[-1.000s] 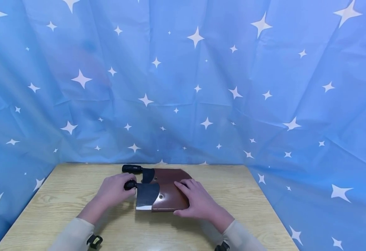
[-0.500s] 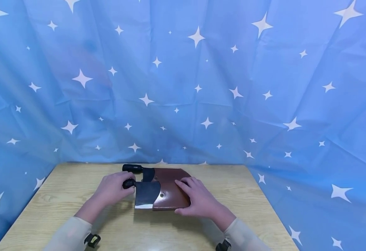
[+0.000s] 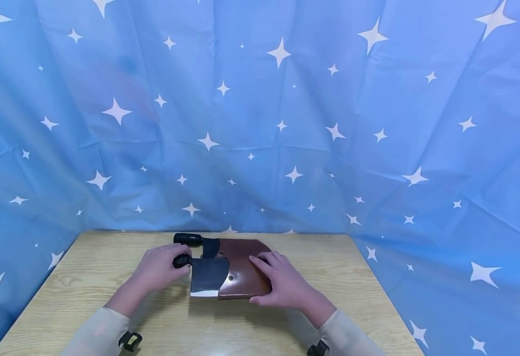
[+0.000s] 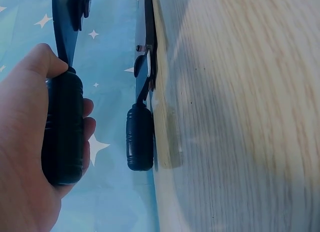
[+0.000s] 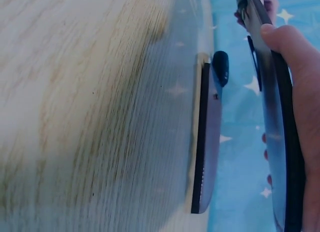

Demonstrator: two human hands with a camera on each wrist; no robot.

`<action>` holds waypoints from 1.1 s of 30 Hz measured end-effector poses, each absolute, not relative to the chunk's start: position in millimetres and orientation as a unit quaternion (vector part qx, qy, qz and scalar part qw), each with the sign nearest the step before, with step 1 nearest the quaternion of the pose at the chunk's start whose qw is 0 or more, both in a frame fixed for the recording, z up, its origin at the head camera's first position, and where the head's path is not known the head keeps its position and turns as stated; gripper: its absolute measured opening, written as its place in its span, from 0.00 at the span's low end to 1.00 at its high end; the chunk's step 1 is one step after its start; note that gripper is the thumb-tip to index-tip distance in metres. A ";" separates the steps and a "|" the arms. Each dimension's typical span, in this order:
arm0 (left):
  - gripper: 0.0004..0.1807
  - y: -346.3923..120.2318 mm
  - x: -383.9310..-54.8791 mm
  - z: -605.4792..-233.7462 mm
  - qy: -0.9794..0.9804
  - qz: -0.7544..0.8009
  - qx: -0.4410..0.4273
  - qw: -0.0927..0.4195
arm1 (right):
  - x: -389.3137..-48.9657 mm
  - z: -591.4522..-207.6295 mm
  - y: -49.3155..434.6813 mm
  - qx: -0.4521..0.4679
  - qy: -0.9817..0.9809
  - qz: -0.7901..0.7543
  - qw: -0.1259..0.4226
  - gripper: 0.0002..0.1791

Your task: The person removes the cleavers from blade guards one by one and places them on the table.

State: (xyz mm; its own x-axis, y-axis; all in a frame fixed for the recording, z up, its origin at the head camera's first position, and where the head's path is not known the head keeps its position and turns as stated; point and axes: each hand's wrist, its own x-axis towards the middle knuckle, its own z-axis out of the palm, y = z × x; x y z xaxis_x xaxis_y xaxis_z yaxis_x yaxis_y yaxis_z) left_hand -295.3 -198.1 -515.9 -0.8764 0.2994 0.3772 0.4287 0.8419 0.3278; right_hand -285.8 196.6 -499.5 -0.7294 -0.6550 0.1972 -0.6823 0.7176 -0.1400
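Note:
Just above the table, a cleaver with a dark blade (image 3: 207, 277) and bright cutting edge is partly inside a brown leather sheath (image 3: 247, 282). My left hand (image 3: 158, 269) wraps its fingers round the black handle (image 4: 64, 129), thumb near the blade's base. On the other side, my right hand (image 3: 286, 286) grips the sheath's right end, thumb on one face and fingertips behind it in the right wrist view. A second cleaver, with a black handle (image 3: 187, 239) and a similar brown sheath (image 3: 242, 247), lies behind, partly hidden by the held one.
Under the hands is a light wood-grain table (image 3: 224, 331). A blue curtain with white stars (image 3: 260, 123) hangs behind and along both sides. In the wrist views the second cleaver (image 5: 212, 152) rests on the tabletop close by.
My left hand has moved slightly left with the handle, and the sheath slightly right with my right hand. A little more dark blade shows. The cleaver has risen slightly; the second one stays still.

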 end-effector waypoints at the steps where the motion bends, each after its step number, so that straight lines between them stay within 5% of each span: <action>1: 0.14 -198.4 -295.1 -516.1 -0.947 -0.206 -0.192 0.157 | -285.5 -499.3 196.9 0.362 -0.924 0.102 0.067 0.58; 33: 0.14 -208.7 -292.0 -516.7 -0.941 -0.220 -0.207 0.152 | -285.2 -501.7 209.1 0.361 -0.925 0.111 0.045 0.58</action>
